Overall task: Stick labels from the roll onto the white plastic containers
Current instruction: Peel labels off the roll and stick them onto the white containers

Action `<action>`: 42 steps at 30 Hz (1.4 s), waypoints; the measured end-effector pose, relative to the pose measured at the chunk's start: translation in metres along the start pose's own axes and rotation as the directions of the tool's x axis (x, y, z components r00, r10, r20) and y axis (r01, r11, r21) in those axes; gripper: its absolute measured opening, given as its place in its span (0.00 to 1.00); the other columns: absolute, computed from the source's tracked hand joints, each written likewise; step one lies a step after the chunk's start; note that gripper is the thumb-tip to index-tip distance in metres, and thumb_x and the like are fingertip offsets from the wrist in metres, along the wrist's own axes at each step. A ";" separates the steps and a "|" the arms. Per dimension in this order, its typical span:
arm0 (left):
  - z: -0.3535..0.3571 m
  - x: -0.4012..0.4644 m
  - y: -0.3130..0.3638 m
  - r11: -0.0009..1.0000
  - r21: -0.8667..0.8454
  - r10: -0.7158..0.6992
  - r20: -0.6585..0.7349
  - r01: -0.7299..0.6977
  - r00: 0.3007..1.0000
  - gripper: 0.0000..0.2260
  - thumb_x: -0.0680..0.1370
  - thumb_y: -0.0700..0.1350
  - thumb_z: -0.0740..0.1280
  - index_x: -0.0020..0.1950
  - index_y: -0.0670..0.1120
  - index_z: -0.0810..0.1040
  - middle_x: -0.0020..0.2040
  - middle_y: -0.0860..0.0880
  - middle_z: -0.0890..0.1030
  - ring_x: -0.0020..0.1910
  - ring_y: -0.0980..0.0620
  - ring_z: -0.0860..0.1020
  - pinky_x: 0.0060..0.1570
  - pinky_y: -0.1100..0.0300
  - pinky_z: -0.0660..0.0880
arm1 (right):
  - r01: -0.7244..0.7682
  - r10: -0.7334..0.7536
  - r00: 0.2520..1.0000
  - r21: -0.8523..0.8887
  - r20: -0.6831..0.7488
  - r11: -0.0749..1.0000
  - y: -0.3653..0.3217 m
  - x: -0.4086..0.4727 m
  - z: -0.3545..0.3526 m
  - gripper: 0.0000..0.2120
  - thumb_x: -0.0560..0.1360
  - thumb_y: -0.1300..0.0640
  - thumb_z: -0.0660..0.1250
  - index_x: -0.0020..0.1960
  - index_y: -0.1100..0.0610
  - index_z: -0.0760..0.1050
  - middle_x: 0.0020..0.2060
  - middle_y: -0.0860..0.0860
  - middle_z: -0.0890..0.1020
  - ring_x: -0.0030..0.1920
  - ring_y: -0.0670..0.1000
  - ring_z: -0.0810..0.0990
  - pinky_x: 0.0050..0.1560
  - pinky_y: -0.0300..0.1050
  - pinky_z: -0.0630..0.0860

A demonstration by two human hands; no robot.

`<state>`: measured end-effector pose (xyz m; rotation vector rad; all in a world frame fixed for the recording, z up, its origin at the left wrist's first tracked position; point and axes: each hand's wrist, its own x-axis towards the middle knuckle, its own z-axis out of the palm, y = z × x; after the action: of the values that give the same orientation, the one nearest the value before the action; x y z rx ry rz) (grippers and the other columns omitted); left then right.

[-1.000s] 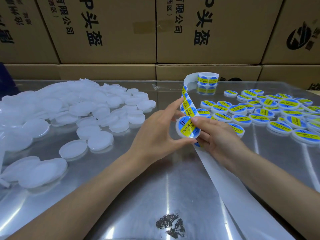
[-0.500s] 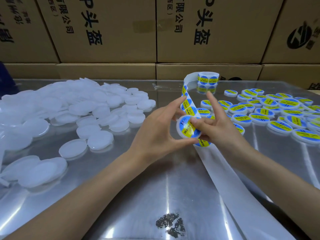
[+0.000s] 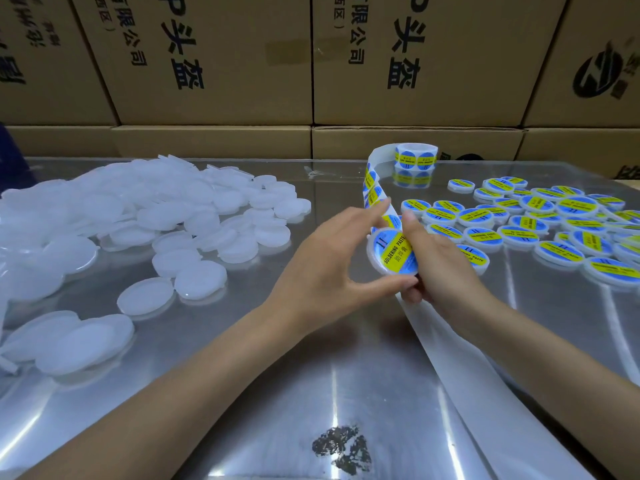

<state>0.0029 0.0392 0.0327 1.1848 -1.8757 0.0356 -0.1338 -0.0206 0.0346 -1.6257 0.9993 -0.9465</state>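
Head view: the person stands at a shiny metal table (image 3: 311, 393), both hands raised mid-table around one white container (image 3: 393, 252) that already wears a blue-and-yellow label (image 3: 398, 249).

Left hand (image 3: 329, 268) grips the container by its rim, thumb under the lower edge, forefinger up at the top edge, other fingers loosely spread. Right hand (image 3: 440, 268) presses its thumb down across the right side of the label face, while its remaining fingers curl below and behind, seemingly around the backing strip (image 3: 460, 368); the exact hold there is hidden, cannot tell.

The label roll (image 3: 415, 157) stands at the back of the table, with its tape of unused labels running down to the hands. From there the stripped backing trails toward the near edge.

Progress, judged from the layout: a sizeable batch of labelled containers (image 3: 540, 226) lies spread on the right, some touching or overlapping. The pile of blank containers (image 3: 138, 220) on the left looks larger. So roughly under half done, probably less. The one in hand seems at the smoothing stage, label on, not yet set down with the finished lot.

Cardboard boxes (image 3: 214, 64) wall the back. A dark scuffed patch (image 3: 341, 448) marks the table near the front.
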 end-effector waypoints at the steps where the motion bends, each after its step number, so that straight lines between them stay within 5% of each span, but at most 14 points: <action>1: 0.000 0.000 -0.001 0.999 0.046 0.019 0.055 -0.021 0.998 0.31 0.71 0.52 0.73 0.71 0.42 0.69 0.64 0.47 0.76 0.63 0.51 0.74 0.61 0.54 0.71 | -0.041 0.041 0.999 0.064 -0.002 0.997 0.001 0.000 0.001 0.34 0.80 0.40 0.51 0.20 0.53 0.71 0.16 0.51 0.69 0.16 0.48 0.66 0.19 0.34 0.63; 7: 0.001 0.001 -0.003 0.983 0.174 0.035 0.175 -0.066 0.984 0.22 0.77 0.48 0.66 0.69 0.42 0.71 0.71 0.48 0.70 0.72 0.50 0.65 0.71 0.54 0.61 | -0.147 0.161 0.987 0.303 -0.019 0.941 0.002 0.002 0.006 0.29 0.80 0.42 0.56 0.24 0.52 0.75 0.16 0.50 0.69 0.15 0.47 0.64 0.18 0.33 0.61; 10: 0.003 0.000 0.002 0.971 0.199 0.118 0.086 -0.133 0.989 0.16 0.75 0.41 0.66 0.62 0.39 0.78 0.62 0.43 0.78 0.65 0.43 0.74 0.64 0.48 0.71 | -0.171 0.187 0.982 0.392 -0.002 0.904 -0.001 0.001 0.006 0.23 0.79 0.43 0.57 0.30 0.52 0.74 0.17 0.50 0.68 0.16 0.46 0.63 0.18 0.34 0.60; 16: 0.001 -0.003 -0.006 0.914 0.252 0.334 -0.030 -0.316 0.942 0.10 0.70 0.32 0.72 0.50 0.39 0.84 0.52 0.44 0.84 0.52 0.44 0.82 0.48 0.49 0.81 | -0.141 0.129 0.990 0.330 0.059 0.934 -0.003 0.003 0.003 0.28 0.79 0.43 0.57 0.23 0.50 0.76 0.19 0.49 0.71 0.18 0.45 0.65 0.21 0.35 0.65; 20: -0.004 -0.003 -0.016 0.871 0.382 0.352 -0.052 -0.307 0.935 0.12 0.70 0.30 0.70 0.47 0.44 0.85 0.49 0.48 0.85 0.45 0.48 0.84 0.40 0.58 0.80 | -0.071 0.070 0.997 0.149 0.017 0.986 -0.002 0.009 -0.008 0.20 0.81 0.46 0.55 0.38 0.53 0.77 0.26 0.49 0.80 0.20 0.46 0.68 0.22 0.35 0.68; 23: -0.008 -0.001 -0.028 0.882 0.460 0.175 -0.112 -0.105 0.978 0.11 0.72 0.36 0.71 0.54 0.44 0.83 0.51 0.49 0.84 0.47 0.48 0.83 0.43 0.58 0.77 | -0.051 0.055 0.994 0.044 -0.094 0.998 0.003 0.017 -0.023 0.14 0.81 0.51 0.56 0.43 0.55 0.74 0.33 0.54 0.83 0.18 0.44 0.69 0.21 0.32 0.67; 25: -0.010 -0.002 -0.041 0.869 0.482 -0.097 -0.053 0.111 0.994 0.17 0.77 0.44 0.68 0.66 0.45 0.76 0.63 0.48 0.78 0.61 0.49 0.77 0.58 0.56 0.72 | -0.069 0.079 0.982 0.062 -0.172 0.996 0.008 0.023 -0.031 0.08 0.81 0.53 0.57 0.50 0.56 0.72 0.42 0.60 0.83 0.17 0.43 0.70 0.20 0.31 0.67; 27: -0.011 -0.006 -0.054 0.804 0.527 -0.371 0.080 0.277 0.925 0.25 0.79 0.54 0.62 0.74 0.47 0.65 0.74 0.48 0.66 0.72 0.50 0.63 0.69 0.54 0.61 | -0.127 0.149 0.965 0.108 -0.217 0.986 0.014 0.027 -0.037 0.14 0.80 0.54 0.59 0.63 0.58 0.65 0.48 0.60 0.82 0.18 0.43 0.73 0.20 0.31 0.69; 30: -0.010 -0.011 -0.064 0.700 0.607 -0.559 0.139 0.376 0.818 0.29 0.78 0.62 0.57 0.74 0.47 0.64 0.74 0.45 0.62 0.73 0.48 0.59 0.71 0.49 0.57 | -0.195 0.203 0.953 0.056 -0.225 0.979 0.020 0.031 -0.043 0.20 0.80 0.56 0.60 0.66 0.59 0.55 0.45 0.55 0.82 0.18 0.43 0.75 0.19 0.32 0.70; 36: -0.008 -0.011 -0.064 0.641 0.633 -0.653 0.154 0.433 0.741 0.28 0.78 0.64 0.52 0.70 0.46 0.66 0.68 0.44 0.67 0.68 0.44 0.63 0.65 0.50 0.63 | -0.178 0.103 0.949 -0.239 -0.298 0.954 0.029 0.036 -0.044 0.26 0.76 0.58 0.62 0.72 0.57 0.56 0.31 0.49 0.82 0.27 0.51 0.73 0.33 0.43 0.72; 39: -0.009 -0.011 -0.063 0.676 0.616 -0.604 0.151 0.403 0.782 0.24 0.79 0.61 0.53 0.64 0.44 0.70 0.60 0.46 0.73 0.62 0.46 0.69 0.59 0.52 0.68 | -0.128 -0.022 0.951 -0.457 -0.310 0.880 0.030 0.035 -0.044 0.17 0.75 0.56 0.61 0.64 0.52 0.70 0.37 0.51 0.82 0.42 0.54 0.76 0.46 0.47 0.71; 42: -0.009 -0.009 -0.059 0.704 0.611 -0.546 0.141 0.362 0.826 0.19 0.80 0.58 0.56 0.60 0.44 0.72 0.57 0.47 0.76 0.58 0.46 0.72 0.53 0.54 0.68 | -0.049 -0.160 0.949 -0.628 -0.272 0.776 0.028 0.030 -0.043 0.09 0.75 0.55 0.60 0.52 0.48 0.76 0.44 0.48 0.81 0.46 0.54 0.76 0.43 0.46 0.69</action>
<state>0.0535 0.0181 0.0080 2.1742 -1.8253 0.1383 -0.1668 -0.0679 0.0210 -2.1036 1.6272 -0.9874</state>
